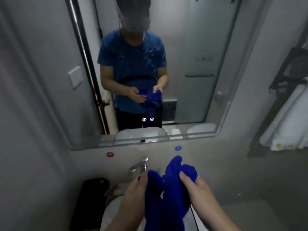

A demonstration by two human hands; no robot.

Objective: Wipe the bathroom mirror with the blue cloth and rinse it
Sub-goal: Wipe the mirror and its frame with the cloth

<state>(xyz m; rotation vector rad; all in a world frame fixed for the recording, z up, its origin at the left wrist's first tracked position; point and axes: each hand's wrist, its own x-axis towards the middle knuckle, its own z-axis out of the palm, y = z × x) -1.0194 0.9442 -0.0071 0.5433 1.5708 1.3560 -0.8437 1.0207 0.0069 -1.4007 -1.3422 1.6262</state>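
A crumpled blue cloth (168, 192) hangs between both my hands above the white sink (108, 212). My left hand (135, 189) pinches its left edge with thumb and fingertips. Gripping the cloth's upper right fold is my right hand (194, 185), fingers curled round it. The bathroom mirror (191, 72) fills the wall ahead and reflects a person in a blue shirt holding the same cloth. A chrome tap (139, 165) juts out just behind the cloth; no water is seen running.
A red knob (110, 154) and a blue knob (178, 148) sit on the wall under the mirror. Two lit touch icons (148, 119) glow on the glass. A dark object (93, 189) lies left of the sink. White towels (290, 120) hang at the right.
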